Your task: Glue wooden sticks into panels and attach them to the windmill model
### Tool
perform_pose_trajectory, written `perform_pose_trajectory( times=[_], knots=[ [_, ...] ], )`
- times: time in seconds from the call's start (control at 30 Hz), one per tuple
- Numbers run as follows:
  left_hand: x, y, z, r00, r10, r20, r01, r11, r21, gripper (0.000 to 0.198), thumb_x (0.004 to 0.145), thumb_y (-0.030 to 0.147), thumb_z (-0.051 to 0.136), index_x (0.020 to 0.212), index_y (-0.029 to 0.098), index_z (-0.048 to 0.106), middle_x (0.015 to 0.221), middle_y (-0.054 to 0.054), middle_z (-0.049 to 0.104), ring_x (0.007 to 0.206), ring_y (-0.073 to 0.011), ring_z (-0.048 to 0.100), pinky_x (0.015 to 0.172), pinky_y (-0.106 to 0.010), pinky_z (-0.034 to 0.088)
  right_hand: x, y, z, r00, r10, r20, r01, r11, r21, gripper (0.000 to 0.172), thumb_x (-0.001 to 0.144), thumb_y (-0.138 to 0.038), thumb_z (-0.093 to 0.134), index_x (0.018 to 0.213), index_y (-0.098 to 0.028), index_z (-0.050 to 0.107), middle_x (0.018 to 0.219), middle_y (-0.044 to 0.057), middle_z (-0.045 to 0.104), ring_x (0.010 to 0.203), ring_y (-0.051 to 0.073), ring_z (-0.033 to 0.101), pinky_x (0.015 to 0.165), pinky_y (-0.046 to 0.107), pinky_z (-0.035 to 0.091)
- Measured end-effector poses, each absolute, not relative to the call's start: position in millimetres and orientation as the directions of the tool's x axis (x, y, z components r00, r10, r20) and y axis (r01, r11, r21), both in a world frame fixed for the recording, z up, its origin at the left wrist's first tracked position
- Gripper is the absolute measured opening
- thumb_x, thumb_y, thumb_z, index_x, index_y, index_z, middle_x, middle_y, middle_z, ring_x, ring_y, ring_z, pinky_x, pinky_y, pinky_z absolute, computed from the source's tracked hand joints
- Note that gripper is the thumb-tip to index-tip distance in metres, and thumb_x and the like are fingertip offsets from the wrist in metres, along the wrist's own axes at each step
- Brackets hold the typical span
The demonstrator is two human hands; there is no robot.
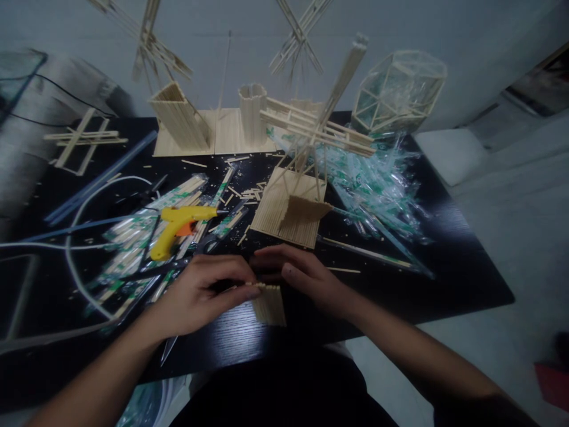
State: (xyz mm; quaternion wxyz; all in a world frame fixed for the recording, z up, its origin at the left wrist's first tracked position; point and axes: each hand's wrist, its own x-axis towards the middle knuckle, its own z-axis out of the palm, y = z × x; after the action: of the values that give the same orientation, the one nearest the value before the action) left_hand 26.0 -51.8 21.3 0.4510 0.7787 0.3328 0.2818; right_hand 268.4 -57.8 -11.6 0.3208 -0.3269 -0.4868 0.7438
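A small panel of short wooden sticks laid side by side (270,305) is near the front edge of the black table. My left hand (211,290) pinches its upper left corner between thumb and fingers. Just behind the panel, my right hand (297,276) is curved with its fingers apart, close to the left fingertips; nothing shows in it. A yellow glue gun (178,228) lies to the left, beyond my left hand. Beyond both hands stands a stick-built structure (288,204) on a square stick base.
Plastic-wrapped stick bundles (142,237) and a white cable (71,255) cover the left. Clear wrappers (377,178) heap at the right. Stick towers (182,121) stand at the back, beside a faceted stick frame (400,92). Offcuts (253,194) lie mid-table.
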Motion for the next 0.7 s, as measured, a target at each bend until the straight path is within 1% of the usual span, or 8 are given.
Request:
perform_pose_trajectory(
  times=[0.07,0.1,0.2,0.27,0.4,0.47,0.6,0.7],
  knots=[
    [26.3,-53.3,25.6,0.636,0.755,0.157,0.224,-0.375,0.899,0.008,0.092,0.013,0.071,0.090,0.021,0.072,0.082,0.002,0.075,0.074,-0.0097,0.072,0.070,-0.018,0.056,269.4,-56.7,-12.2,-0.568,0.808,-0.157,-0.173,-0.304,-0.937,0.054,0.092,-0.057,0.073,0.134,-0.024,0.064,0.147,0.012,0.063,0.137,0.026,0.060,0.113,0.044,0.048],
    [26.5,-53.5,26.9,0.631,0.756,0.172,0.210,-0.380,0.901,0.008,0.092,0.013,0.071,0.090,0.021,0.072,0.082,0.001,0.075,0.074,-0.0100,0.072,0.069,-0.018,0.056,270.0,-55.9,-11.9,-0.572,0.805,-0.158,-0.184,-0.314,-0.932,0.052,0.092,-0.056,0.073,0.132,-0.023,0.066,0.144,0.012,0.065,0.135,0.026,0.062,0.111,0.043,0.050],
    [27.5,-51.8,25.9,0.557,0.802,0.214,0.214,-0.388,0.897,0.007,0.090,0.013,0.073,0.088,0.020,0.073,0.080,0.000,0.076,0.072,-0.0104,0.072,0.067,-0.018,0.056,271.6,-53.6,-8.9,-0.616,0.770,-0.165,-0.201,-0.356,-0.913,0.050,0.095,-0.060,0.067,0.122,-0.019,0.071,0.123,0.012,0.075,0.115,0.024,0.072,0.097,0.039,0.057],
    [28.3,-49.9,21.7,0.487,0.848,0.210,0.252,-0.367,0.896,0.006,0.090,0.015,0.074,0.086,0.020,0.074,0.078,0.000,0.076,0.069,-0.0103,0.071,0.064,-0.018,0.055,271.4,-53.2,-6.7,-0.633,0.755,-0.170,-0.181,-0.357,-0.916,0.051,0.092,-0.062,0.070,0.116,-0.017,0.074,0.114,0.010,0.077,0.106,0.021,0.073,0.093,0.036,0.057],
    [31.5,-49.2,13.6,0.394,0.907,0.145,0.324,-0.285,0.902,0.009,0.090,0.020,0.074,0.082,0.020,0.075,0.078,0.000,0.076,0.068,-0.0103,0.070,0.062,-0.018,0.054,266.3,-56.6,-8.6,-0.662,0.707,-0.249,-0.130,-0.435,-0.891,0.043,0.076,-0.043,0.091,0.107,-0.018,0.076,0.100,0.004,0.078,0.093,0.019,0.073,0.092,0.035,0.055],
    [34.0,-50.4,12.3,0.370,0.924,0.100,0.346,-0.237,0.908,0.010,0.091,0.023,0.073,0.081,0.020,0.076,0.077,0.000,0.076,0.067,-0.0107,0.070,0.062,-0.018,0.054,263.1,-58.9,-12.7,-0.627,0.725,-0.286,-0.084,-0.427,-0.900,0.041,0.072,-0.036,0.093,0.105,-0.018,0.076,0.094,0.002,0.077,0.088,0.019,0.072,0.088,0.035,0.055],
    [38.6,-52.8,12.2,0.327,0.945,-0.004,0.371,-0.125,0.920,0.018,0.092,0.032,0.072,0.080,0.019,0.077,0.075,-0.002,0.076,0.066,-0.0122,0.069,0.061,-0.020,0.053,259.1,-61.3,-20.6,-0.536,0.791,-0.294,-0.002,-0.349,-0.937,0.038,0.072,-0.037,0.092,0.102,-0.018,0.078,0.089,0.002,0.074,0.083,0.019,0.068,0.082,0.034,0.053],
    [40.6,-52.9,12.4,0.301,0.953,-0.028,0.378,-0.092,0.921,0.021,0.091,0.034,0.072,0.077,0.019,0.076,0.072,-0.002,0.075,0.063,-0.0125,0.067,0.058,-0.021,0.052,258.1,-61.0,-22.3,-0.503,0.817,-0.283,0.002,-0.326,-0.945,0.037,0.072,-0.038,0.093,0.099,-0.018,0.078,0.086,0.001,0.073,0.080,0.018,0.066,0.079,0.033,0.052]
  ],
)
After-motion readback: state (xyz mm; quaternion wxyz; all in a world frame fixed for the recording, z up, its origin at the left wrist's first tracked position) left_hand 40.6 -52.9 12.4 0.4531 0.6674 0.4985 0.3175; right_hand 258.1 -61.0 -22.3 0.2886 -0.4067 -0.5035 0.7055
